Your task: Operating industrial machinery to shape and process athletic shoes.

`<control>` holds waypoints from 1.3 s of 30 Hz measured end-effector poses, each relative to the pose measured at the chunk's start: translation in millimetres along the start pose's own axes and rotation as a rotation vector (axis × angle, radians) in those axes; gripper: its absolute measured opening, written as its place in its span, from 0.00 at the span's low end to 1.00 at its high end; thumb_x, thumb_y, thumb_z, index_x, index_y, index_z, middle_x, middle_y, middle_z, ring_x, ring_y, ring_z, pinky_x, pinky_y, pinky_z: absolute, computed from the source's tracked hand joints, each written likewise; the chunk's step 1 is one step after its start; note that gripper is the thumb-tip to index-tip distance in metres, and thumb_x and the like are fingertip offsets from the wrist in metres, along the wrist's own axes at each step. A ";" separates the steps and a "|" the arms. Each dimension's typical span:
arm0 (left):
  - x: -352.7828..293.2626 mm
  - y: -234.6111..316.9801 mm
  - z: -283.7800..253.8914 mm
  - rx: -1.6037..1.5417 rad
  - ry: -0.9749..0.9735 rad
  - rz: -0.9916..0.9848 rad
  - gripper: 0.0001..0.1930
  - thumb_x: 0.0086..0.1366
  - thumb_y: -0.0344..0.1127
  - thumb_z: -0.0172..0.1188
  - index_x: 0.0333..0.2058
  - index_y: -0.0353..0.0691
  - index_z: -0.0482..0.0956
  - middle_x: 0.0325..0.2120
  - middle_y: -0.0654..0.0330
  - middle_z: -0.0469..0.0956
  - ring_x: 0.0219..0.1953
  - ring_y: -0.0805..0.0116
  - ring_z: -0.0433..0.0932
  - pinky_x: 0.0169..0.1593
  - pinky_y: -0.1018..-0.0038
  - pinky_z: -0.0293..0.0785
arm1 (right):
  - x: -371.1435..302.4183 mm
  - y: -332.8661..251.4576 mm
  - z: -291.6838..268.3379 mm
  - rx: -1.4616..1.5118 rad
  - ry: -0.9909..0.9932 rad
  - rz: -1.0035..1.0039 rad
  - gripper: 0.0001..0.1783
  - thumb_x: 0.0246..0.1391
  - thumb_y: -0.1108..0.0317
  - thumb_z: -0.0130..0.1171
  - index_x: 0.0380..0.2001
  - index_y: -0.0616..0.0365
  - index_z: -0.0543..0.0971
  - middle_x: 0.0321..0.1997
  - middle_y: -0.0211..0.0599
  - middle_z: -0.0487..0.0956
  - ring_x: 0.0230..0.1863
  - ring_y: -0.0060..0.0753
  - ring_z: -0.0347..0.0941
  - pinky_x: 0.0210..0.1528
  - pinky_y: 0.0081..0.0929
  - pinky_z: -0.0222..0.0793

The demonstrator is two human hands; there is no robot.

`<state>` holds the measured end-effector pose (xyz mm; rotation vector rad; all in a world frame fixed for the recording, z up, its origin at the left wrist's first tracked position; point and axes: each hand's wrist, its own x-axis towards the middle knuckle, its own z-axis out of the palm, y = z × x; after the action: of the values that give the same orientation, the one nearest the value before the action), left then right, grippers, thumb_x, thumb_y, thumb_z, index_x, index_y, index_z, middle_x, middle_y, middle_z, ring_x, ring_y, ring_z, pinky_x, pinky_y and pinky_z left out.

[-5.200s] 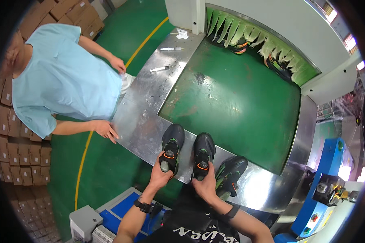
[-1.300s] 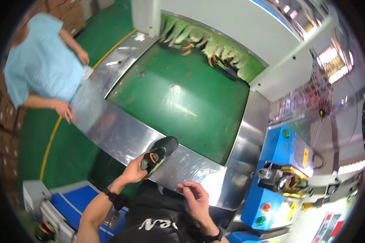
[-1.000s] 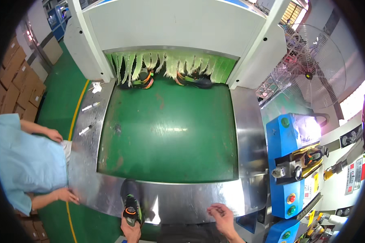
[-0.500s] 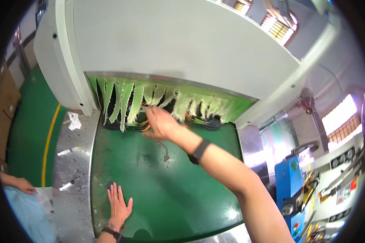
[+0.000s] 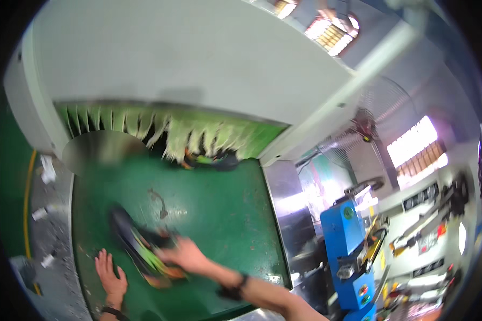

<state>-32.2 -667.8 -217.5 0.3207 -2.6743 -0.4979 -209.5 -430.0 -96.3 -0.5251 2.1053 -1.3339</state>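
A dark shoe (image 5: 139, 246) with green and orange markings lies slantwise over the green belt, smeared by motion. Around its near part is my right hand (image 5: 186, 257), closed on it, a dark band on the wrist. My left hand (image 5: 111, 277) rests flat on the belt (image 5: 225, 208) just left of the shoe, its fingers stretched out and holding nothing. Farther away, a second shoe (image 5: 214, 160) of similar colours sits at the foot of a frayed green strip curtain (image 5: 198, 134), partly covered by the strips.
Above the curtain rises a large grey machine housing (image 5: 187, 59). Metal ledges flank the belt; white scraps (image 5: 48, 170) lie on the left ledge (image 5: 53, 230). At right stand a blue machine (image 5: 340, 230) and a fan (image 5: 364, 125). A blurred oval patch hides the curtain's left part.
My right hand has come from the curtain toward me, bringing one shoe out over the belt. My left hand stays flat on it. The whole view has shifted; the other person's hand no longer shows.
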 end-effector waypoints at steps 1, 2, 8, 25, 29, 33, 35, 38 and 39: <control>6.2 11.7 -9.1 0.014 0.007 0.020 0.27 0.57 0.30 0.53 0.56 0.29 0.64 0.61 0.43 0.60 0.65 0.47 0.57 0.68 0.53 0.49 | -65.5 3.4 -7.9 0.017 -0.107 0.280 0.38 0.50 0.44 0.62 0.55 0.63 0.70 0.52 0.50 0.76 0.53 0.40 0.73 0.56 0.35 0.65; 17.1 22.4 -19.5 0.023 -0.031 0.038 0.27 0.57 0.30 0.53 0.56 0.29 0.64 0.61 0.43 0.60 0.65 0.47 0.57 0.68 0.53 0.49 | -144.3 3.9 -19.0 -0.048 -0.024 0.411 0.40 0.50 0.45 0.63 0.57 0.64 0.69 0.53 0.46 0.76 0.54 0.39 0.72 0.60 0.34 0.62; -26.0 186.2 -69.3 -1.214 -0.579 -0.250 0.40 0.61 0.30 0.56 0.68 0.38 0.43 0.67 0.47 0.49 0.69 0.57 0.50 0.67 0.63 0.51 | -480.3 -15.8 -64.8 0.470 0.754 0.525 0.31 0.47 0.54 0.69 0.48 0.66 0.76 0.44 0.39 0.81 0.43 0.28 0.75 0.50 0.29 0.71; -344.7 735.0 -154.8 -1.376 -1.492 0.088 0.24 0.59 0.36 0.61 0.52 0.30 0.70 0.39 0.51 0.78 0.41 0.52 0.78 0.49 0.58 0.74 | -902.4 88.3 -77.2 0.673 1.178 -0.004 0.35 0.48 0.69 0.68 0.58 0.63 0.64 0.53 0.35 0.74 0.52 0.26 0.69 0.58 0.28 0.64; -404.1 864.2 -165.7 -1.479 -1.792 0.387 0.45 0.60 0.25 0.60 0.68 0.37 0.39 0.67 0.42 0.48 0.70 0.53 0.48 0.69 0.62 0.48 | -1039.7 106.7 -65.3 1.163 1.471 -0.380 0.30 0.46 0.80 0.59 0.56 0.58 0.69 0.51 0.39 0.76 0.54 0.40 0.73 0.54 0.36 0.70; -443.0 1041.5 -142.9 -0.829 -1.735 0.499 0.46 0.58 0.28 0.62 0.67 0.33 0.39 0.65 0.36 0.49 0.68 0.49 0.52 0.67 0.63 0.54 | -1116.3 75.5 -66.7 1.134 2.183 -0.099 0.29 0.46 0.77 0.45 0.56 0.69 0.65 0.48 0.52 0.76 0.47 0.48 0.77 0.48 0.41 0.77; -489.2 1129.7 -101.1 -0.695 -1.711 0.611 0.38 0.53 0.35 0.64 0.59 0.30 0.53 0.48 0.42 0.69 0.50 0.54 0.71 0.48 0.65 0.71 | -1128.4 67.5 -53.8 1.209 2.239 -0.115 0.26 0.49 0.75 0.49 0.54 0.64 0.67 0.45 0.45 0.76 0.43 0.41 0.76 0.47 0.38 0.76; -564.8 1197.1 -26.4 -0.761 -1.271 0.722 0.31 0.47 0.30 0.59 0.51 0.29 0.60 0.39 0.41 0.74 0.44 0.48 0.75 0.41 0.61 0.73 | -1129.7 74.6 -16.3 0.769 2.298 0.415 0.18 0.55 0.72 0.51 0.50 0.63 0.69 0.38 0.37 0.76 0.34 0.32 0.73 0.41 0.30 0.72; -581.2 1199.4 -7.8 -0.872 -1.074 0.839 0.28 0.47 0.28 0.58 0.49 0.30 0.62 0.39 0.42 0.74 0.43 0.48 0.75 0.43 0.63 0.72 | -1132.7 79.8 -6.1 0.481 2.299 0.611 0.15 0.56 0.72 0.51 0.47 0.64 0.71 0.36 0.36 0.76 0.32 0.32 0.72 0.39 0.27 0.70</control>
<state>312.7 590.5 54.3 -1.6163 -2.6616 -1.7357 635.3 292.8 134.2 2.7944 2.2216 -1.9389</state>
